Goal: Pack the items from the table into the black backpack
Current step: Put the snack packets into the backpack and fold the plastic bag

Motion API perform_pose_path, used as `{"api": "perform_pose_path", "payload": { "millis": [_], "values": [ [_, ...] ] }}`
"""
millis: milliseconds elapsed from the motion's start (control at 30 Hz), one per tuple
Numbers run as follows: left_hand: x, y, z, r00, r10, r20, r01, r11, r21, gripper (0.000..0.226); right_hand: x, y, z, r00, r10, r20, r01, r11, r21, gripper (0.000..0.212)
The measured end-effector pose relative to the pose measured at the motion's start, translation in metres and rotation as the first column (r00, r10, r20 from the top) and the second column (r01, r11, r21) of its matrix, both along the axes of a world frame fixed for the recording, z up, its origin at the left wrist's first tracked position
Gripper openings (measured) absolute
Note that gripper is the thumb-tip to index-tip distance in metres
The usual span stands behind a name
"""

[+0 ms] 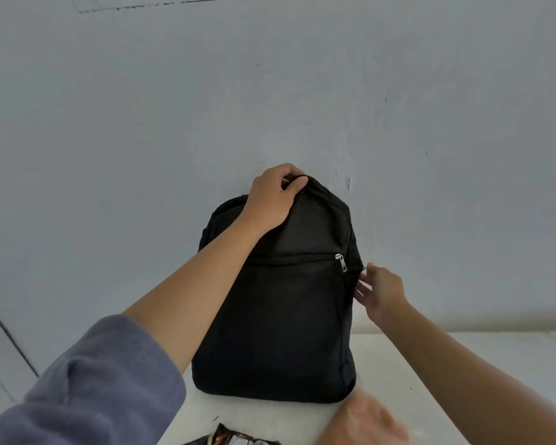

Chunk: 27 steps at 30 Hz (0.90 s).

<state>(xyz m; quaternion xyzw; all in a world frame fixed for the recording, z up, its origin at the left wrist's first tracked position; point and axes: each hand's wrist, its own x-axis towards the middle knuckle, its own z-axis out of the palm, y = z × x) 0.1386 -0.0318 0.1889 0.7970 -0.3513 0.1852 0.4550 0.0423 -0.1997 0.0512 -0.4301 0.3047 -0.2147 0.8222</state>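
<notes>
One black backpack (283, 316) upright, long axis vertical | left hand (270, 200) grips top

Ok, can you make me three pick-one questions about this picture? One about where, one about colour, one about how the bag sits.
1. Where is the left hand? A on a shelf, B in a pocket, C on the backpack's top.
2. What colour is the sleeve? A red, B grey-blue, C yellow.
3. How is the backpack? A standing upright, B lying flat, C hanging.
Answers: 1 C, it holds the top edge; 2 B, the left arm's sleeve is grey-blue; 3 A, its base rests on the table.
</notes>
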Motion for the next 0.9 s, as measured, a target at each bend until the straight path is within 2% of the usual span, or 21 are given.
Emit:
{"api": "perform_pose_path", "payload": {
  "millis": [33, 100, 167, 200, 233, 267, 300, 333, 367, 400, 467, 633, 700, 833, 900],
  "values": [
    [-0.003, -0.002, -0.002, 0.998, 0.004, 0.060, -0.007, 0.999, 0.050, 0.015, -0.005, -0.006, -0.003, 0.999, 0.015, -0.045, -0.019, 0.997, -0.075, 0.002],
    [-0.011, 0.003, -0.012, 0.948, 0.102, 0.301, -0.130, 0.989, 0.075, 0.018, -0.011, -0.012, -0.009, 0.987, 0.033, -0.160, -0.079, 0.953, -0.291, 0.016],
    [-0.026, 0.013, -0.027, 0.813, 0.168, 0.557, -0.216, 0.976, 0.021, 0.015, -0.018, -0.008, -0.009, 0.987, 0.002, -0.163, -0.088, 0.847, -0.524, 0.028],
    [-0.036, 0.018, -0.040, 0.763, 0.109, 0.637, -0.179, 0.983, 0.046, 0.010, -0.022, -0.002, -0.007, 0.995, -0.005, -0.103, -0.062, 0.766, -0.639, 0.031],
    [-0.045, 0.022, -0.055, 0.748, 0.009, 0.663, -0.124, 0.984, 0.126, 0.004, -0.024, 0.004, -0.004, 1.000, 0.006, -0.028, -0.025, 0.659, -0.752, 0.033],
    [-0.053, 0.025, -0.071, 0.771, -0.087, 0.631, -0.087, 0.967, 0.239, 0.004, -0.027, 0.011, -0.002, 0.999, 0.041, 0.030, 0.003, 0.544, -0.839, 0.035],
    [-0.059, 0.025, -0.085, 0.815, -0.136, 0.563, -0.093, 0.929, 0.359, 0.013, -0.027, 0.017, 0.001, 0.995, 0.085, 0.057, 0.014, 0.435, -0.900, 0.038],
    [-0.060, 0.024, -0.097, 0.851, -0.136, 0.508, -0.136, 0.876, 0.463, 0.024, -0.026, 0.023, 0.003, 0.991, 0.123, 0.052, 0.005, 0.353, -0.935, 0.039],
    [-0.060, 0.021, -0.109, 0.868, -0.098, 0.486, -0.203, 0.825, 0.528, 0.035, -0.025, 0.027, 0.004, 0.989, 0.147, 0.021, -0.027, 0.312, -0.950, 0.041],
    [-0.055, 0.019, -0.116, 0.871, -0.045, 0.490, -0.268, 0.793, 0.548, 0.042, -0.024, 0.031, 0.006, 0.986, 0.169, -0.012, -0.066, 0.318, -0.946, 0.044],
    [-0.051, 0.014, -0.120, 0.863, 0.046, 0.503, -0.340, 0.789, 0.512, 0.047, -0.026, 0.036, 0.004, 0.975, 0.218, -0.031, -0.115, 0.385, -0.916, 0.048],
    [-0.052, -0.002, -0.115, 0.865, 0.113, 0.490, -0.386, 0.773, 0.504, 0.036, -0.030, 0.052, 0.005, 0.961, 0.275, -0.028, -0.156, 0.456, -0.876, 0.038],
    [-0.053, -0.003, -0.112, 0.877, 0.132, 0.462, -0.376, 0.787, 0.490, 0.040, -0.030, 0.053, 0.014, 0.968, 0.250, -0.021, -0.130, 0.429, -0.894, 0.037],
    [-0.056, -0.006, -0.108, 0.909, 0.176, 0.377, -0.355, 0.801, 0.482, 0.051, -0.029, 0.039, 0.025, 0.990, 0.142, -0.013, -0.057, 0.306, -0.950, 0.032],
    [-0.053, -0.007, -0.111, 0.900, 0.204, 0.385, -0.380, 0.799, 0.466, 0.048, -0.023, 0.035, 0.019, 0.996, 0.083, -0.029, -0.055, 0.328, -0.943, 0.025]
  ]
}}
